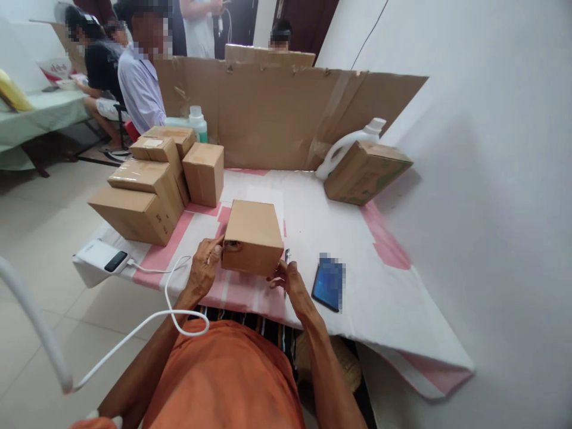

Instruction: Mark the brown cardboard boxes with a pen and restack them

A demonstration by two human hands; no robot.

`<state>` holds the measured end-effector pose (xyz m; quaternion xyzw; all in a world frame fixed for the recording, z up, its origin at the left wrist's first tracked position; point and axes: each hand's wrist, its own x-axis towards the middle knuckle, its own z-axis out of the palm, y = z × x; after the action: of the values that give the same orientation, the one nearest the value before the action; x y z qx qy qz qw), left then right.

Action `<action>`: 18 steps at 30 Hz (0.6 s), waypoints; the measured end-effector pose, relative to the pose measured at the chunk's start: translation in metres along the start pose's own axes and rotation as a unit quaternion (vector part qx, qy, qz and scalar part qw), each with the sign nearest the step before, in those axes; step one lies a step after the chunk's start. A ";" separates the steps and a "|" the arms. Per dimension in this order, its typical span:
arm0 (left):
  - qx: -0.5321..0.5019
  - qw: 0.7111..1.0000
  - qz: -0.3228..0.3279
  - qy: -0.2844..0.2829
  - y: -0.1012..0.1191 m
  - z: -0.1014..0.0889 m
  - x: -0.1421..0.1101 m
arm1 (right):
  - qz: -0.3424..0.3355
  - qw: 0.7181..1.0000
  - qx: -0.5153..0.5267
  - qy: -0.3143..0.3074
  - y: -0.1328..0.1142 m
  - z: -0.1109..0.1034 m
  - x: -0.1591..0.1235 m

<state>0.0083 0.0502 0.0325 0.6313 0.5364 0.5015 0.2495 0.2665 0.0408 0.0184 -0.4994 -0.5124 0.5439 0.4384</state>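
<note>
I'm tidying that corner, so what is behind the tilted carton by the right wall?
Behind the tilted carton is a white jug; its cap and handle show. The carton covers much of its body; anything else hidden there can't be seen.

On the tabletop (313, 226) there are seven cardboard boxes (252, 223): five at the left, one between the left hand (203, 268) and the right hand (290, 280), one at the right. One white jug (344, 149), one upright bottle (199, 124), one phone (327, 286) and one power bank (99, 255) count singly; five other people (138, 89) show.
</note>
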 end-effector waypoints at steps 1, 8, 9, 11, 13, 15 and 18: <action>0.002 1.000 0.014 0.007 0.004 -0.002 0.001 | -0.017 1.000 -0.019 0.009 -0.008 -0.001 -0.002; -0.033 0.996 0.066 0.053 0.032 -0.002 0.006 | -0.090 0.980 -0.153 0.090 -0.054 -0.003 -0.018; -0.052 0.996 0.057 0.052 0.033 -0.001 0.004 | -0.089 0.980 -0.155 0.087 -0.056 -0.002 -0.020; -0.088 0.995 0.034 0.041 0.035 -0.001 0.002 | -0.090 0.982 -0.148 0.077 -0.056 -0.001 -0.022; -0.104 0.994 0.006 0.033 0.036 -0.002 0.000 | -0.098 0.979 -0.138 0.111 -0.054 -0.001 -0.018; -0.107 0.994 -0.015 0.033 0.038 -0.004 0.000 | -0.106 0.973 -0.107 0.175 -0.053 0.000 -0.009; -0.121 0.992 -0.018 0.016 0.044 -0.003 0.000 | -0.101 0.978 -0.021 0.179 -0.055 0.010 0.008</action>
<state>0.0245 0.0368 0.0712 0.5788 0.4871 0.5680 0.3241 0.2537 0.0529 0.0719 -0.5435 -0.4846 0.3874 0.5655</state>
